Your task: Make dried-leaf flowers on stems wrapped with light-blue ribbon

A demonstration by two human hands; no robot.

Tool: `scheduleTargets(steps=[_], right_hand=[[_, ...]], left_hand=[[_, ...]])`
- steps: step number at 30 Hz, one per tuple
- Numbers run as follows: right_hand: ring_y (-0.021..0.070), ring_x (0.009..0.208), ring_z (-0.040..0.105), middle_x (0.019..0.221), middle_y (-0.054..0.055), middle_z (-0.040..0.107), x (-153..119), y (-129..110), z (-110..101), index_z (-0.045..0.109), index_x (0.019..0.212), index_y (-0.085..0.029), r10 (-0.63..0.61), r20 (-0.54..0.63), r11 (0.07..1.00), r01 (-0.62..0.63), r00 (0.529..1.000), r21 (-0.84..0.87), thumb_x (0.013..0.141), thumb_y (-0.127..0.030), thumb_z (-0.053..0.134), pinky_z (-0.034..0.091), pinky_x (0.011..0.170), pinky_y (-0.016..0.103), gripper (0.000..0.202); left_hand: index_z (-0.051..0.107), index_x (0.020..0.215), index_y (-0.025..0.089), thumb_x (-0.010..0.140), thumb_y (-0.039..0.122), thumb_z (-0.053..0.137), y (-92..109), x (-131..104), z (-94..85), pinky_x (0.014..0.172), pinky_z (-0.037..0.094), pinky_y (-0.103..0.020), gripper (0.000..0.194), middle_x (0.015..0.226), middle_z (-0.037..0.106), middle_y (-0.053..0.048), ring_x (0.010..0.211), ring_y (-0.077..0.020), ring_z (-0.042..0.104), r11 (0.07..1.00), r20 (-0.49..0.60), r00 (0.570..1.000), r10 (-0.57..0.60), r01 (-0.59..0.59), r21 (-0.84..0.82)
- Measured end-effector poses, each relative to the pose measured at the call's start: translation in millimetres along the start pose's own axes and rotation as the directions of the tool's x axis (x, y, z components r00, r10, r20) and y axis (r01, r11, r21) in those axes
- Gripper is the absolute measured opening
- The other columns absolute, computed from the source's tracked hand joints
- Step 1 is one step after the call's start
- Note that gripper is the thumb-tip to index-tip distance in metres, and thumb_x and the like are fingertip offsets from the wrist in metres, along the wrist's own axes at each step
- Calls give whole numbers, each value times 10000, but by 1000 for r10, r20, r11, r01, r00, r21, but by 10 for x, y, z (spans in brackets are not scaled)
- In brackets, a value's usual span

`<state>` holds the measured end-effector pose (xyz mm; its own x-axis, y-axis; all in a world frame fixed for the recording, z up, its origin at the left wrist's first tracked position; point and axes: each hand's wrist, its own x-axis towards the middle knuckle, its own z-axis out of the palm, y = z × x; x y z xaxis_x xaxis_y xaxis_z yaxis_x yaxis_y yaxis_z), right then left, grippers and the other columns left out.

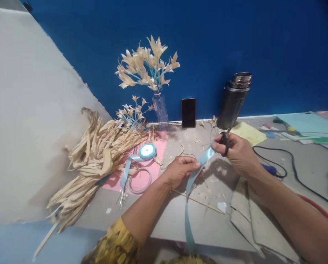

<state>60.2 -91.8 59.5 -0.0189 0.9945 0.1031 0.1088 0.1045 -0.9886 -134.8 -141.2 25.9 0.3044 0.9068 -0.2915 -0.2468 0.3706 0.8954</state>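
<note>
A light blue ribbon [190, 183] runs between my two hands, and its long end hangs down past the table's front edge. My left hand [183, 169] pinches it with thumb and fingers. My right hand [237, 152] has black-handled scissors [225, 142] around its fingers, blades pointing up, and its thumb and fingertips hold the ribbon's upper end. To the left, a ribbon spool [147, 151] with a loose blue tail lies on pink paper [161, 146], beside a ring-shaped tape roll [140, 180].
Dried husks [98, 157] pile up at the left. Behind stand a bottle of husk flowers [160, 108], a phone [188, 113] and a dark flask [233, 102]. A thin stick [202, 202] lies in front. Black cable [293, 165] and coloured papers [309, 124] are at the right.
</note>
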Motion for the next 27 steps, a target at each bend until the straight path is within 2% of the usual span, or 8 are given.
scheduleTargets(steps=[3,9,16,21,23,25,27], right_hand=[[139,622,514,666,-24,602,13,1,12,660,800,-208,13,9,999,-13,1000,31,601,-341,821,420,581,275,288],[116,609,508,673,-33,600,65,60,10,665,843,-188,51,24,988,-54,998,147,607,-354,850,405,572,251,342],[115,615,541,727,-21,636,149,149,-43,678,853,-201,101,40,938,-109,994,328,614,-334,880,436,579,255,340],[148,693,582,814,18,697,170,134,-80,680,840,-217,129,-102,948,-93,986,306,611,-345,864,462,589,265,320],[136,651,563,786,15,694,151,129,-74,668,822,-214,138,-66,943,-111,988,313,620,-353,852,445,563,258,306],[122,606,540,736,6,682,104,140,-35,664,809,-205,148,54,949,-157,988,273,634,-359,846,422,542,253,295],[130,619,561,729,7,682,33,161,41,678,829,-196,186,186,955,-222,965,195,635,-358,849,431,559,261,305]], left_hand=[[730,698,106,619,394,870,-12,11,-16,509,329,-222,331,614,639,-40,518,-80,499,995,-30,999,42,-39,91],[711,646,113,564,419,886,30,5,-25,511,290,-240,362,568,580,-13,502,-75,440,993,-37,997,63,-59,103],[725,694,108,546,414,903,16,15,-30,549,359,-253,384,612,615,-29,538,-95,503,998,-51,998,24,-21,53],[734,745,99,558,298,918,18,40,-46,629,448,-252,329,693,663,-50,622,-114,591,987,-84,996,24,-37,-159],[731,763,100,571,236,908,17,55,-58,621,456,-238,295,699,663,-41,608,-103,592,970,-121,992,29,-57,-234],[726,777,99,593,196,891,14,65,-67,606,453,-220,265,702,663,-34,589,-88,581,959,-148,988,52,-91,-269],[723,786,98,614,185,876,11,67,-64,600,451,-209,246,694,661,-29,582,-80,576,954,-155,985,75,-116,-277]])
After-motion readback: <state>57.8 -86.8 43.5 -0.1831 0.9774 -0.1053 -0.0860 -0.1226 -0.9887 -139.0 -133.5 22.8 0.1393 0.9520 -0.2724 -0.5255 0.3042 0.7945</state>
